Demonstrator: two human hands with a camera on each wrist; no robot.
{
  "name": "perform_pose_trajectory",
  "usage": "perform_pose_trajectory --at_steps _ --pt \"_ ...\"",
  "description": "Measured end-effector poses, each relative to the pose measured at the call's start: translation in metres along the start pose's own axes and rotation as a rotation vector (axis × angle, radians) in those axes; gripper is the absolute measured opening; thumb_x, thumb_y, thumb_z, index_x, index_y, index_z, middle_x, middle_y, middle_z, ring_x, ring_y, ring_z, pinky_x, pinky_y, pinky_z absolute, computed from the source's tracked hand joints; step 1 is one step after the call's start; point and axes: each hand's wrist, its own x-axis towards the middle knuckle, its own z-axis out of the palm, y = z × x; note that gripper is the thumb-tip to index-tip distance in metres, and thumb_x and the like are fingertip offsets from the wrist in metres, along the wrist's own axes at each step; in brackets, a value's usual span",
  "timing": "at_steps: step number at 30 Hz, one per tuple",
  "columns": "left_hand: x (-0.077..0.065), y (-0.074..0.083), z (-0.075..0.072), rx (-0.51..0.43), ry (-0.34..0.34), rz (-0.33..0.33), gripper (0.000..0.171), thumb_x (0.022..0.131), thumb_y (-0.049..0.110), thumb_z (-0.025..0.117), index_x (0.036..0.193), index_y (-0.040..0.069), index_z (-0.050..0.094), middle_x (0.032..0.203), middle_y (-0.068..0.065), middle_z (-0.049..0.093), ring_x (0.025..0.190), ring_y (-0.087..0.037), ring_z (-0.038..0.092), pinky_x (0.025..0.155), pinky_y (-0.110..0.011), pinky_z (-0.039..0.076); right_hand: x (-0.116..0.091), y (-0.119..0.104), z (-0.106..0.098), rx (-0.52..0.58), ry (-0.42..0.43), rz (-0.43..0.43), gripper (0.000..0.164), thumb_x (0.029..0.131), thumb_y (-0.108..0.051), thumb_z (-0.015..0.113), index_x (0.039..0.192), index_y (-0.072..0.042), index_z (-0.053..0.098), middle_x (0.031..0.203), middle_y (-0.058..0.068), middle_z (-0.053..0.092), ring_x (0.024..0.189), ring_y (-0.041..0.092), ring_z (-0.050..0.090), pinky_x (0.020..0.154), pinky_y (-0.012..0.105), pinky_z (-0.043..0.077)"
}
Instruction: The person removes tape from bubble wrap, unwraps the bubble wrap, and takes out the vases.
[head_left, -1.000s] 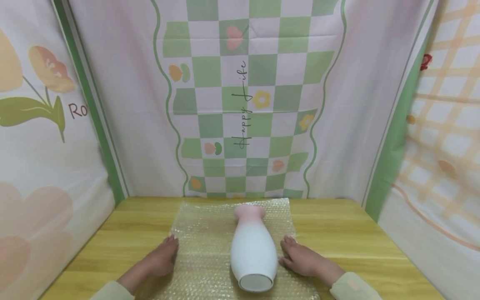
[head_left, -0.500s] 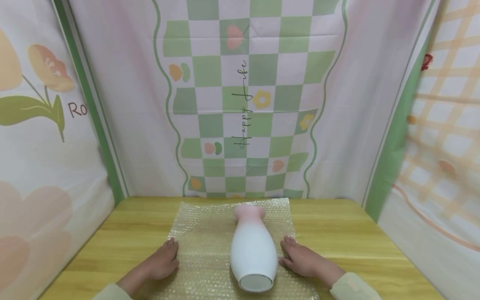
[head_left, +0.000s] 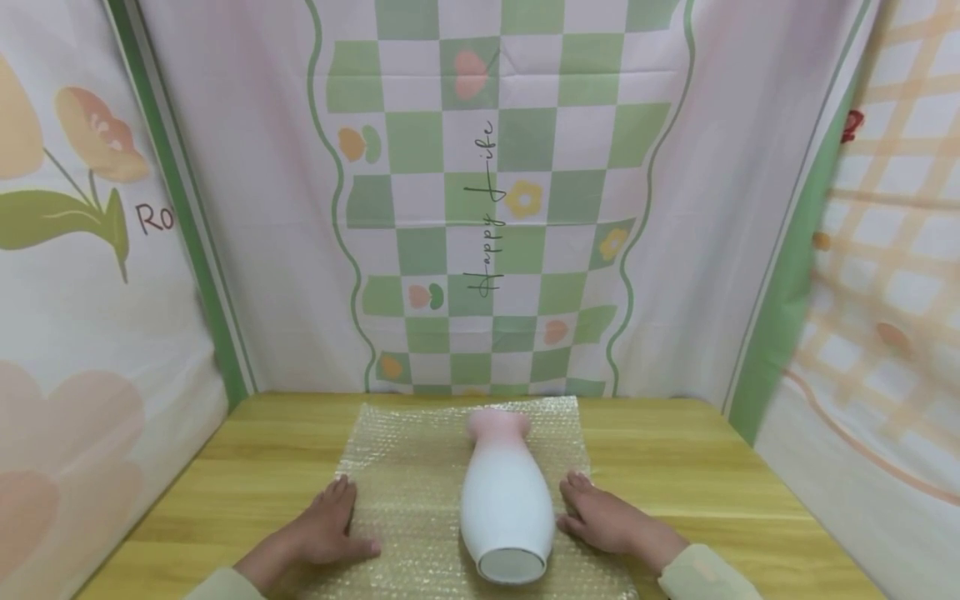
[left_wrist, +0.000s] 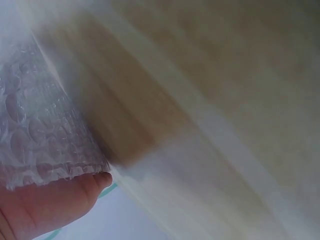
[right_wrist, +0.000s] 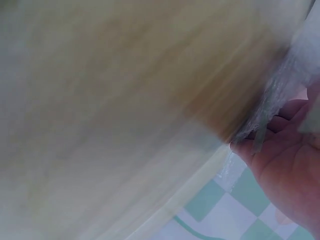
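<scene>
Head view: a white vase [head_left: 507, 508] with a pink flared neck lies on its side between two bare hands, nearer the right one, its neck pointing away from them. Beneath it, a sheet of clear bubble wrap [head_left: 420, 492] spreads on a wooden desk [head_left: 690, 475], reaching under both hands. The left hand [head_left: 321, 525] rests spread on the wrap's edge, thumb stretched inward toward the vase. The right hand [head_left: 606, 518] lies just beside the vase, over the opposite edge; I cannot tell whether its fingers press flat or pinch the plastic, nor whether its thumb touches the vase.

From my distant seat, I judge the step as steadying the sheet. I would want equal, light pressure from both hands, so the wrap lies flat without sliding sideways. The vase looks round enough to roll, so the right thumb could serve as a gentle stop, without pushing. The wider stretch of wrap lies on the left hand's side; a sharp tug there could carry the vase along.
</scene>
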Motion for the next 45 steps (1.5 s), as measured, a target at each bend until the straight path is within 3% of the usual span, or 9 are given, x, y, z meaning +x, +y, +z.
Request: perform_pose_trajectory --at_steps 25,31,38,45 --pt "0.003 -0.003 0.006 0.061 0.009 0.006 0.110 0.078 0.054 0.074 0.139 -0.024 0.025 0.146 -0.045 0.014 0.137 -0.055 0.015 0.110 -0.062 0.015 0.006 0.003 -0.007 0.000 -0.032 0.087 0.063 0.092 -0.033 0.065 0.132 0.012 0.049 0.141 0.036 0.038 0.133 0.049 0.033 0.109 0.058 0.025" --pt "0.003 -0.005 0.006 0.051 0.017 0.014 0.112 0.077 0.057 0.073 0.139 -0.024 0.025 0.145 -0.045 0.014 0.137 -0.055 0.015 0.110 -0.062 0.014 0.007 0.005 -0.011 0.024 0.013 0.044 0.064 0.090 -0.029 0.068 0.131 0.017 0.048 0.139 0.040 0.037 0.130 0.053 0.034 0.107 0.061 0.026" --pt "0.006 -0.011 0.011 0.068 0.029 0.028 0.118 0.075 0.066 0.068 0.140 -0.023 0.025 0.146 -0.044 0.014 0.137 -0.055 0.015 0.111 -0.061 0.013 0.013 0.003 -0.021 0.060 0.064 0.063 0.062 0.093 -0.026 0.065 0.132 0.017 0.045 0.138 0.039 0.039 0.129 0.053 0.036 0.107 0.061 0.026" --pt "0.004 -0.006 0.008 0.058 0.021 0.007 0.113 0.076 0.058 0.072 0.139 -0.023 0.026 0.146 -0.044 0.014 0.137 -0.055 0.015 0.111 -0.062 0.015 0.025 -0.002 -0.031 0.116 0.099 0.044 0.056 0.095 -0.022 0.062 0.129 0.019 0.047 0.131 0.036 0.048 0.123 0.051 0.044 0.104 0.060 0.033"
